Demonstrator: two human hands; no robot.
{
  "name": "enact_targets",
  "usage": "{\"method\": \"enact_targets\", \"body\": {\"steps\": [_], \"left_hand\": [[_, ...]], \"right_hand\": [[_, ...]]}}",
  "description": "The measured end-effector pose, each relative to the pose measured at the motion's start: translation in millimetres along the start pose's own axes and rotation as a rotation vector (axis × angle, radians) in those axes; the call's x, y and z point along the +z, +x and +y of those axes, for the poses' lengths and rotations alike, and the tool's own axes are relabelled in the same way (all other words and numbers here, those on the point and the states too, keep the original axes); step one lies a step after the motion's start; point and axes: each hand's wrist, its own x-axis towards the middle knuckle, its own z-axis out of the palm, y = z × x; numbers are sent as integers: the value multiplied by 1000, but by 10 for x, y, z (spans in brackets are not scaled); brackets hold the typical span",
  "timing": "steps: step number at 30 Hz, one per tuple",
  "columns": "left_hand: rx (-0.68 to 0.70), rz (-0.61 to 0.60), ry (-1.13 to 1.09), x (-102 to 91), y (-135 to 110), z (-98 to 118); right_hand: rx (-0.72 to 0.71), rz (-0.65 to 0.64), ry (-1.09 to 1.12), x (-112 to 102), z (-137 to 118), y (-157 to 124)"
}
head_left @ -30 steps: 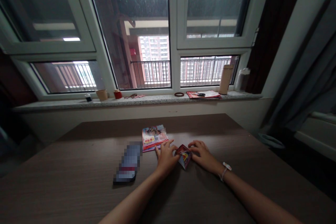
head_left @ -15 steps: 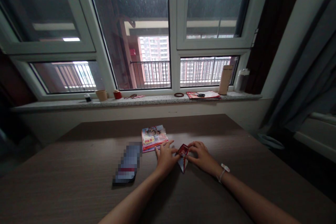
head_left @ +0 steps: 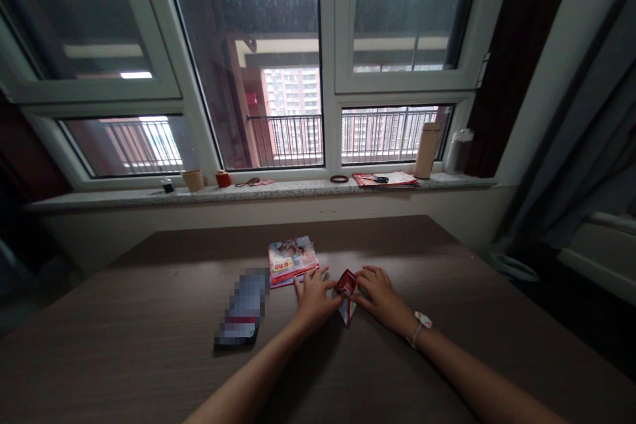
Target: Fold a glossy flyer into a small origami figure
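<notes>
A small folded piece of red and white printed paper (head_left: 346, 295) stands on edge on the dark wooden table (head_left: 149, 318), between my two hands. My left hand (head_left: 315, 298) rests on the table at the paper's left, fingers bent and touching it. At the paper's right, my right hand (head_left: 377, 295) pinches its upper edge with the fingertips. A white band sits on my right wrist.
A stack of colourful printed leaflets (head_left: 291, 260) lies just beyond my left hand. A dark flat object (head_left: 243, 308) lies to the left. On the stone windowsill (head_left: 298, 191) stand small cups, a bracelet, papers with scissors, a tall beige flask (head_left: 427, 150) and a jar.
The folded paper went from lying open and flat to being pressed together and standing narrow on edge. My right hand moved slightly left toward my left hand.
</notes>
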Motion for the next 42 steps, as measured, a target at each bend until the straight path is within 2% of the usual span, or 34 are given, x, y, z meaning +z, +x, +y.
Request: {"method": "enact_targets", "body": {"steps": [7, 15, 23, 26, 31, 42], "left_hand": [[-10, -131, 44, -91, -90, 13], [23, -138, 42, -91, -120, 17], [10, -130, 54, -75, -114, 10], [-7, -117, 57, -77, -113, 20], [-42, -72, 49, -80, -117, 45], [-16, -112, 40, -82, -92, 19]], "right_hand": [[57, 8, -76, 8, -56, -2], [25, 61, -80, 31, -37, 1], [62, -10, 216, 47, 143, 32], [87, 2, 270, 58, 175, 36], [144, 76, 272, 93, 110, 70], [236, 138, 258, 135, 60, 121]]}}
